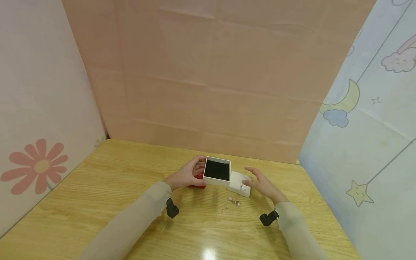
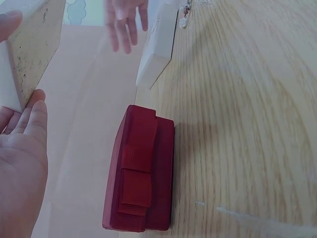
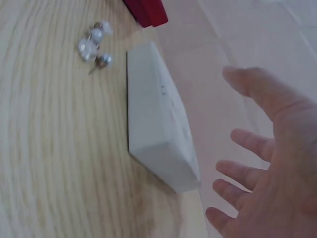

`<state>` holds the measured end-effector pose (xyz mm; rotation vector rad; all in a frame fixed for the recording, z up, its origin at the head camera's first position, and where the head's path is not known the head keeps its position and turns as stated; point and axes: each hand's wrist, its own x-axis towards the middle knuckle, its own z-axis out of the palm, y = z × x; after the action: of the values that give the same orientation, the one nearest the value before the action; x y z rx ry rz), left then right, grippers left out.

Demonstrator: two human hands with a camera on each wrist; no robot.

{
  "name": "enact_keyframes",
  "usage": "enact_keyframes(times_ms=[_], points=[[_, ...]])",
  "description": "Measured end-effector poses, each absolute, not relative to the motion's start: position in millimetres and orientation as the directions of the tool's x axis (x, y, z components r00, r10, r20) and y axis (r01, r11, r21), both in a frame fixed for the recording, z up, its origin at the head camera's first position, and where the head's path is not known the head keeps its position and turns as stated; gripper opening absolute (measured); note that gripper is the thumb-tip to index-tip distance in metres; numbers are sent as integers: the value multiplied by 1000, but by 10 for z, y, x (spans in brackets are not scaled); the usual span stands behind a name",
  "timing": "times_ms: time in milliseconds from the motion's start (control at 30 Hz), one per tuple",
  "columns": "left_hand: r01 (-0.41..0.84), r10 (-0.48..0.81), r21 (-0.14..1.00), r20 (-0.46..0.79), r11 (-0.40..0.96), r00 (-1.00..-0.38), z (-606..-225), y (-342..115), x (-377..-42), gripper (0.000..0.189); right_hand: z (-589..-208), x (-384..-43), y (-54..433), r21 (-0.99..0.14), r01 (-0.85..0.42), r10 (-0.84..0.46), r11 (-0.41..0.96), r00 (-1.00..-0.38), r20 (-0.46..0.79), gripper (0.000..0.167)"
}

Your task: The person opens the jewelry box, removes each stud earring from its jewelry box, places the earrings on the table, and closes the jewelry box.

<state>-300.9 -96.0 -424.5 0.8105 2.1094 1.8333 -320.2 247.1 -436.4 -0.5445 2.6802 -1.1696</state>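
Note:
My left hand (image 1: 185, 176) grips a small open white box (image 1: 217, 181) by its left side, with the thumb at the front and the fingers behind. Black lining (image 1: 217, 170) covers the inside of the box, which is raised off the table in the left wrist view. Under that hand sits a red box (image 2: 141, 173) with a ribbon bow on top. To the right, a white box lid (image 1: 238, 178) with a small printed design lies on the table. Fingers spread and holding nothing, my right hand (image 1: 264, 186) hovers over the lid's right side.
Pearl-like beaded jewelry (image 3: 91, 44) lies on the wooden table (image 1: 136, 162) in front of the lid. Tiny pieces (image 1: 224, 208) rest nearer to me. A pink backdrop (image 1: 208, 90) stands along the far edge, with printed panels (image 1: 367, 126) at both sides.

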Motion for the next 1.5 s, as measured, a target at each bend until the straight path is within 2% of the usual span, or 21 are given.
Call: enact_keyframes(times_ms=[167, 533, 867, 1033, 1300, 1500], points=[[259, 540, 963, 182, 70, -822, -4234, -969, -2998, 90, -4428, -3213, 2510, -711, -236, -415, 663, -906, -87, 91], [264, 551, 963, 192, 55, -812, -4242, -962, -2973, 88, -4578, -3213, 2520, -713, -257, -443, 652, -893, -82, 102], [281, 570, 959, 218, 24, -792, -4239, -965, -2953, 89, -4626, -3245, 2527, -642, -268, -377, 719, -925, -36, 102], [277, 569, 960, 214, 26, -794, -4234, -973, -2953, 88, -4592, -3246, 2560, -655, -233, -325, 719, -945, -21, 99], [274, 565, 960, 199, 50, -801, -4265, -984, -2975, 90, -4365, -3204, 2600, -619, -271, -289, 737, -955, 73, 92], [277, 573, 960, 205, 40, -794, -4271, -983, -2980, 90, -4108, -3117, 2544, -640, -318, -294, 699, -944, 148, 90]])
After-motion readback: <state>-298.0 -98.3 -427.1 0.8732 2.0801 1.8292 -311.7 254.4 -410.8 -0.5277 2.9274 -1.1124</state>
